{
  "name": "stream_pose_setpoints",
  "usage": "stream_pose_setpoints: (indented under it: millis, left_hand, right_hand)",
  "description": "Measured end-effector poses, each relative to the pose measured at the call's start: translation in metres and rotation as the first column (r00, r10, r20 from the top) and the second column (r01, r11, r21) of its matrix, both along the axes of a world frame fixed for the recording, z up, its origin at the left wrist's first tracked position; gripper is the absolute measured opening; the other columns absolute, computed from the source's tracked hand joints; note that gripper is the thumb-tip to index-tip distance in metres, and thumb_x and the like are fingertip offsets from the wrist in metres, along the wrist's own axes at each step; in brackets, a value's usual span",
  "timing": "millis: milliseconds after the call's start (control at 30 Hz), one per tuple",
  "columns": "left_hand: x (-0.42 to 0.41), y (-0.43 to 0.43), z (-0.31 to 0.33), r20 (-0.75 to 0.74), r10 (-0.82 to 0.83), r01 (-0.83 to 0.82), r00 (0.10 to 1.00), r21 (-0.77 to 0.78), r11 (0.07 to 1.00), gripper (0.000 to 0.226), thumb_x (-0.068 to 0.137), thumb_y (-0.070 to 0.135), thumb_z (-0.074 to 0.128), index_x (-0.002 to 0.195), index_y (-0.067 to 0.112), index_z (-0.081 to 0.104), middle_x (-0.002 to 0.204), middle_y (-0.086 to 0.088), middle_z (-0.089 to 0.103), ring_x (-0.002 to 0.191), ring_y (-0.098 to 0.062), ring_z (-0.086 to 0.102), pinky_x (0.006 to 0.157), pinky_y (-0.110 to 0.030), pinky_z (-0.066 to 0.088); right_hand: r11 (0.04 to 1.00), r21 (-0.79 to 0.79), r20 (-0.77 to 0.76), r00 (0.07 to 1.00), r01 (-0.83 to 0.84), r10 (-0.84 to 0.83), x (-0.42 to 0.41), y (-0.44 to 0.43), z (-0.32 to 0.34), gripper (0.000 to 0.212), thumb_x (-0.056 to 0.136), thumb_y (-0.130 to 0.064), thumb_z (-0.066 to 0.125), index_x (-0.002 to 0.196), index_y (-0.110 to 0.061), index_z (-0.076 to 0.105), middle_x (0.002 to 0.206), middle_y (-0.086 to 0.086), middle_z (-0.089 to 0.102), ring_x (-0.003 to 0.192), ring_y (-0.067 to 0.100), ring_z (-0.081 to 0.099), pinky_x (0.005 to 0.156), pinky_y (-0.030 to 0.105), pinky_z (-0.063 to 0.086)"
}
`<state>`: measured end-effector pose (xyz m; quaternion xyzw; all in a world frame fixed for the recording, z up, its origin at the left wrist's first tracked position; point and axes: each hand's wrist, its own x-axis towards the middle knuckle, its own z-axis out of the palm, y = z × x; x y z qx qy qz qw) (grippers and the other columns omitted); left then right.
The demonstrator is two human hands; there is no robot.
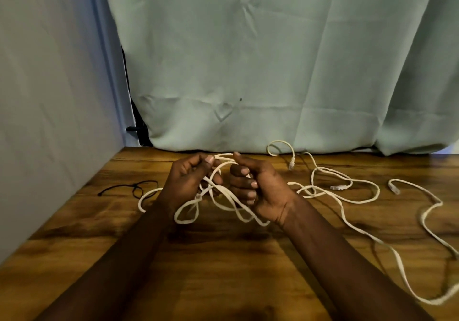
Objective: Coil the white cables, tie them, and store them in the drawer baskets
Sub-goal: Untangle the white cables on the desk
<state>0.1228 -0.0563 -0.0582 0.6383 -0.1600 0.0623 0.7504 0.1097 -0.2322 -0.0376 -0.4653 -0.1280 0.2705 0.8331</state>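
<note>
Left hand [191, 179] pinching cable [218, 191] end, right hand [258, 186] fisting loops, forming coil; slack trailing right across bench [223, 271]; tie [134, 187] waiting left.

Both bare forearms reach forward, converging. The left hand [191, 179] is curled with thumb pressed to forefinger (a pinch), while the right hand [258, 186] is closed in a fist, thumb raised.
</note>
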Motion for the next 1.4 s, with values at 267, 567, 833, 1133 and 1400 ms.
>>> stream_pose_setpoints:
  millis: [267, 567, 833, 1133, 1400]
  left_hand:
    - [0.001, 0.000, -0.003, -0.094, 0.047, -0.053, 0.994, -0.064, 0.997, 0.025, 0.104, 0.016, 0.055, 0.087, 0.005, 0.071, 0.093, -0.024, 0.076, 0.079, -0.034, 0.075, 0.074, -0.046, 0.061]
    - [-0.002, 0.002, 0.007, -0.322, -0.219, 0.214, 0.921, -0.050, 0.976, 0.035, 0.080, 0.022, 0.076, 0.108, 0.005, 0.064, 0.065, -0.002, 0.056, 0.039, -0.004, 0.044, 0.038, -0.015, 0.037]
    - [-0.009, 0.009, 0.004, -0.418, -0.423, 0.445, 0.804, -0.050, 0.894, 0.053, 0.075, -0.002, 0.071, 0.126, 0.009, 0.064, 0.096, -0.013, 0.071, 0.056, -0.013, 0.060, 0.041, -0.018, 0.044]
    - [-0.014, -0.004, -0.007, 0.282, 0.098, -0.220, 0.954, 0.440, 0.871, 0.016, 0.099, 0.028, 0.065, 0.095, 0.018, 0.076, 0.085, -0.008, 0.074, 0.071, -0.027, 0.070, 0.064, -0.040, 0.058]
    - [0.009, -0.006, -0.008, -0.241, 0.170, -0.137, 0.956, 0.146, 0.980, 0.015, 0.099, 0.013, 0.064, 0.092, 0.007, 0.077, 0.075, -0.015, 0.073, 0.049, -0.017, 0.053, 0.045, -0.024, 0.048]
  right_hand:
    - [0.988, -0.116, -0.031, 0.994, 0.102, -0.107, 0.001, 0.000, -0.001, 0.045, 0.104, -0.040, 0.033, 0.064, -0.022, 0.040, 0.044, -0.009, 0.026, 0.032, 0.007, 0.022, 0.038, 0.019, 0.015]
    - [0.987, 0.160, -0.031, 0.999, 0.029, -0.025, 0.007, -0.029, 0.011, 0.045, 0.095, -0.030, 0.043, 0.051, -0.025, 0.036, 0.038, -0.008, 0.026, 0.035, 0.010, 0.010, 0.038, 0.016, 0.008]
    - [0.886, 0.310, -0.017, 0.934, 0.345, -0.357, 0.013, -0.049, 0.010, 0.048, 0.094, -0.027, 0.043, 0.046, -0.026, 0.034, 0.037, -0.008, 0.023, 0.027, 0.009, 0.022, 0.039, 0.014, 0.012]
    - [0.786, 0.358, -0.083, 0.856, 0.503, -0.510, 0.014, -0.054, 0.010, 0.057, 0.099, -0.028, 0.039, 0.043, -0.025, 0.033, 0.036, -0.007, 0.021, 0.026, 0.010, 0.020, 0.039, 0.014, 0.012]
    - [0.712, 0.422, -0.017, 0.790, 0.561, -0.612, 0.009, -0.055, 0.014, 0.055, 0.097, -0.026, 0.036, 0.042, -0.026, 0.030, 0.036, -0.006, 0.019, 0.028, 0.011, 0.018, 0.041, 0.016, 0.011]
